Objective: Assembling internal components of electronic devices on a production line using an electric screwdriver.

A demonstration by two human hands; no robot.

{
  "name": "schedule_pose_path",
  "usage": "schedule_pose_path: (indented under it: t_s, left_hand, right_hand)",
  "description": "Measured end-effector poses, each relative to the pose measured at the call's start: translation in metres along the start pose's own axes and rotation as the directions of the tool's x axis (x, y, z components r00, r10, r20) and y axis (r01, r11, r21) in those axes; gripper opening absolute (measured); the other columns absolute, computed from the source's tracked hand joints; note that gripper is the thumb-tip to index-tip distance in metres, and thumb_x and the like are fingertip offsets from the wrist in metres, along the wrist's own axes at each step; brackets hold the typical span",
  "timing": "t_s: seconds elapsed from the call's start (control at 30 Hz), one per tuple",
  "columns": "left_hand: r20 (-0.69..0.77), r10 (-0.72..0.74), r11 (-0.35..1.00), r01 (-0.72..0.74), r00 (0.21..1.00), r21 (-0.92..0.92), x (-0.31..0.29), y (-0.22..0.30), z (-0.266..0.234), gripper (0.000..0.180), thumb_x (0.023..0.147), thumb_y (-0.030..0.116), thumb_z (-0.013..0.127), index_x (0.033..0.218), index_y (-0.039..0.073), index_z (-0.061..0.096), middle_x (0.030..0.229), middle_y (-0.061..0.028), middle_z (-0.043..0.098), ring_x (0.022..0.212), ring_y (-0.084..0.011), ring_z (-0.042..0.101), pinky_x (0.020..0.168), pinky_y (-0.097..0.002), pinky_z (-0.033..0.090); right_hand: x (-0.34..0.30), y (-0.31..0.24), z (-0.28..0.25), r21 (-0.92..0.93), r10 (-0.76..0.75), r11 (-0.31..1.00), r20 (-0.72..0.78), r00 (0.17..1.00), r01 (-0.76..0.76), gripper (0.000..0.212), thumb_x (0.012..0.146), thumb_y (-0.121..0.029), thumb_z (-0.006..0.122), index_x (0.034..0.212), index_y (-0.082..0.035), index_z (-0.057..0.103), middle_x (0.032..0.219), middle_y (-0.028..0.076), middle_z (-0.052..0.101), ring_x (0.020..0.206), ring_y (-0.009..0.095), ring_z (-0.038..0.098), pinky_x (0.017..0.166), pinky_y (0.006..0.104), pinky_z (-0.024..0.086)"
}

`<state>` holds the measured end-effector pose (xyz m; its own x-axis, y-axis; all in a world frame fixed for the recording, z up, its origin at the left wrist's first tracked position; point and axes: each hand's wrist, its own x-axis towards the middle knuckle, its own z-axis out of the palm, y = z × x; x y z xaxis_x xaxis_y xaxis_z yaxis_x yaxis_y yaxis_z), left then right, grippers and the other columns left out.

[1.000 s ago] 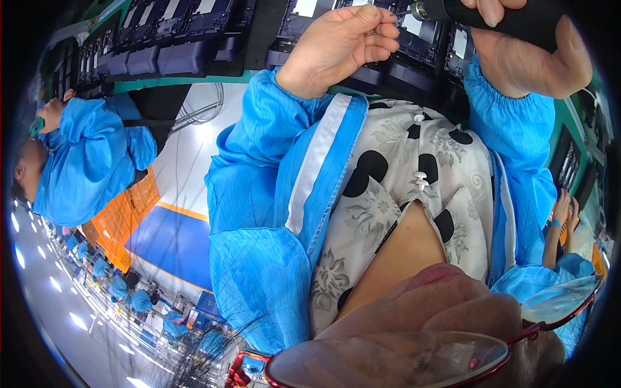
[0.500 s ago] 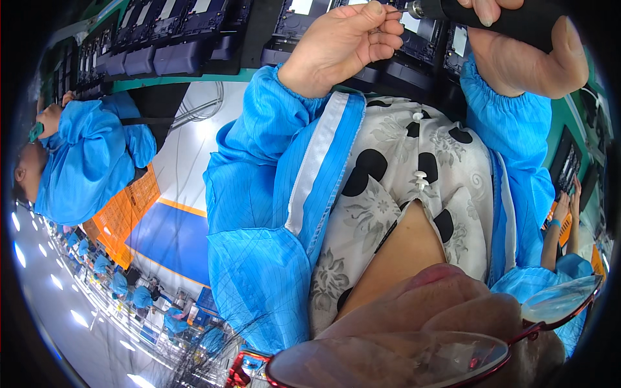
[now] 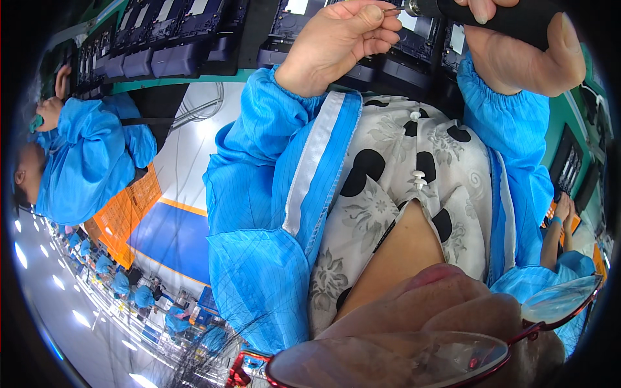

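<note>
My right hand [image 3: 517, 55] is closed round a black powered screwdriver [image 3: 527, 24], which lies across the fingers with its metal chuck [image 3: 413, 7] toward the left. A thin bit [image 3: 392, 11] runs out of the chuck. My left hand [image 3: 339, 40] pinches the bit's end between thumb and fingers; whether a screw sits there too is hidden. Below both hands are dark plastic housings [image 3: 414, 42] with pale rectangular panels, partly covered by my hands.
More dark housings [image 3: 171, 61] stand in a row at the left along a green bench edge [image 3: 162, 82]. A co-worker in a blue smock [image 3: 90, 149] works at the far left. Another person's forearms [image 3: 556, 233] show at the right. An orange sheet [image 3: 132, 207] hangs beside the left co-worker.
Both my hands and the screwdriver have shifted slightly up and left, still joined at the bit. The left co-worker's hands have moved apart; the hands at the right have dropped lower.
</note>
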<state>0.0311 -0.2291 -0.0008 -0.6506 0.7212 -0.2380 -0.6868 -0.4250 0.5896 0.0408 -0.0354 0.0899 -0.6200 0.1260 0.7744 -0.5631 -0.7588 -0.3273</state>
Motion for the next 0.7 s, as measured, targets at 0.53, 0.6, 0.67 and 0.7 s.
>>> schedule_pose_path:
  t_s: [0.53, 0.6, 0.67, 0.7]
  left_hand:
    - [-0.157, 0.327, 0.939, -0.301, 0.932, 0.169, -0.053, 0.06, -0.012, 0.018, 0.105, 0.013, 0.061, 0.118, 0.001, 0.064, 0.102, -0.0091, 0.074, 0.086, -0.0174, 0.073, 0.079, -0.0276, 0.062]
    - [-0.146, 0.285, 0.957, -0.275, 0.947, 0.088, -0.029, 0.042, -0.031, 0.017, 0.106, 0.015, 0.06, 0.116, 0.003, 0.065, 0.101, -0.0083, 0.074, 0.085, -0.0175, 0.073, 0.077, -0.0276, 0.062]
    - [-0.13, 0.262, 0.965, -0.26, 0.956, 0.032, -0.022, 0.034, -0.035, 0.016, 0.106, 0.017, 0.06, 0.115, 0.004, 0.065, 0.1, -0.0074, 0.073, 0.084, -0.0169, 0.073, 0.075, -0.0271, 0.061]
    - [-0.119, 0.264, 0.964, -0.266, 0.957, 0.003, -0.026, 0.035, -0.036, 0.016, 0.106, 0.018, 0.059, 0.113, 0.005, 0.066, 0.098, -0.0065, 0.073, 0.083, -0.0164, 0.072, 0.074, -0.0267, 0.06]
  right_hand:
    - [0.002, -0.006, 0.028, -0.394, 0.36, 0.878, 0.165, 0.918, -0.273, 0.041, 0.099, -0.045, 0.063, 0.117, -0.009, 0.055, 0.086, 0.005, 0.065, 0.061, 0.017, 0.06, 0.064, 0.0362, 0.051]
    - [-0.034, -0.004, 0.005, -0.414, 0.405, 0.822, -0.056, 0.912, -0.391, 0.043, 0.091, -0.039, 0.077, 0.111, -0.007, 0.055, 0.081, 0.006, 0.064, 0.06, 0.019, 0.062, 0.059, 0.0359, 0.05]
    - [-0.052, 0.002, -0.006, -0.376, 0.444, 0.814, -0.091, 0.891, -0.443, 0.042, 0.09, -0.035, 0.08, 0.109, -0.006, 0.056, 0.08, 0.007, 0.064, 0.06, 0.019, 0.062, 0.058, 0.0348, 0.05]
    - [-0.054, 0.011, -0.004, -0.275, 0.453, 0.848, -0.065, 0.889, -0.452, 0.043, 0.089, -0.034, 0.08, 0.108, -0.005, 0.056, 0.08, 0.007, 0.063, 0.059, 0.019, 0.061, 0.057, 0.0343, 0.05]
